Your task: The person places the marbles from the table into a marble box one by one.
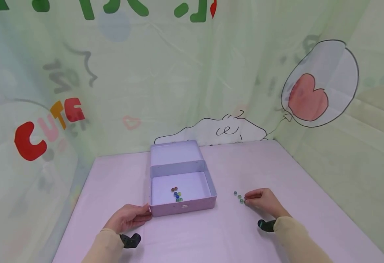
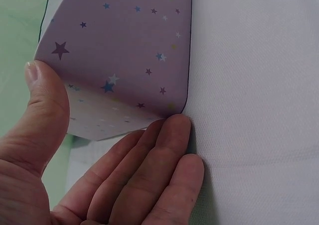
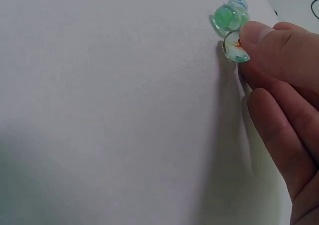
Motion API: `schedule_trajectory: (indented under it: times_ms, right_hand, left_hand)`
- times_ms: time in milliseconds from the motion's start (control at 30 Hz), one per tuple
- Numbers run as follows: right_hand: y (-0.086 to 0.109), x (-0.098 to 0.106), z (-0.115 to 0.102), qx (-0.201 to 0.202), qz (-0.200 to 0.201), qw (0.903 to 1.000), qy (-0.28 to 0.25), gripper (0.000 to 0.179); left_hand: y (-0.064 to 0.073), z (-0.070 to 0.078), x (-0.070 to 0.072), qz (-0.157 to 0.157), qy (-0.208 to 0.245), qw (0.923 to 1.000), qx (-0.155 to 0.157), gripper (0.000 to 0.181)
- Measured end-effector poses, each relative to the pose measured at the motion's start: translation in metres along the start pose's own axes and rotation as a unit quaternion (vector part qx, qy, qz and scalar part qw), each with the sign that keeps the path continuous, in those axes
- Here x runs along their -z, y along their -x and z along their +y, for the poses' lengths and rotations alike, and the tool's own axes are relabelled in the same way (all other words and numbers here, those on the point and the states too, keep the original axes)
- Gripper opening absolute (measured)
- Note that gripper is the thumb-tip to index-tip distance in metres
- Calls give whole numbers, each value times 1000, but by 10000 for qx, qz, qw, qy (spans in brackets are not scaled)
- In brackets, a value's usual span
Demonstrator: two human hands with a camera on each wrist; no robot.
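Observation:
A lilac hinged box (image 1: 184,207) stands with its lid (image 1: 175,153) tipped back. Several marbles, red-brown, blue and green among them, lie inside it; one is a blue marble (image 1: 177,197). At the box's front left corner, my left hand (image 1: 131,218) touches it, thumb at the upper edge and extended fingers against the lower corner, which carries a star print in the left wrist view. To the right of the box, my right hand (image 1: 264,201) pinches a clear marble with an orange swirl (image 3: 233,47) between thumb and forefinger. Beside it are a green marble (image 3: 227,17) and a blue-streaked marble (image 3: 239,3).
The box and loose marbles are on a pale pink-lilac tabletop (image 1: 231,233). Printed curtains (image 1: 185,80) hang behind and at both sides. A black wrist-worn piece (image 1: 266,225) juts from the right sleeve, and another dark piece (image 1: 131,240) from the left.

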State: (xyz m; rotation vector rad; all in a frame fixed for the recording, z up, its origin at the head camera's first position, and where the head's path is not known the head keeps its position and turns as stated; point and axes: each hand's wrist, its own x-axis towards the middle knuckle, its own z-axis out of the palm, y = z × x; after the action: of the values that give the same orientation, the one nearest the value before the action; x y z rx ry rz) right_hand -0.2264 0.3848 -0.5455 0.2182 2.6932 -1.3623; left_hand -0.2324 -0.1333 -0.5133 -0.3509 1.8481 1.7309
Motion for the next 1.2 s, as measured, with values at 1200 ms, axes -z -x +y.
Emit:
schedule_trajectory:
  times_ms: [1200]
  right_hand:
    - [-41, -6, -145, 986, -426, 9942, -53, 30]
  left_hand:
    - [9, 3, -1, -174, -24, 9997, -185, 49]
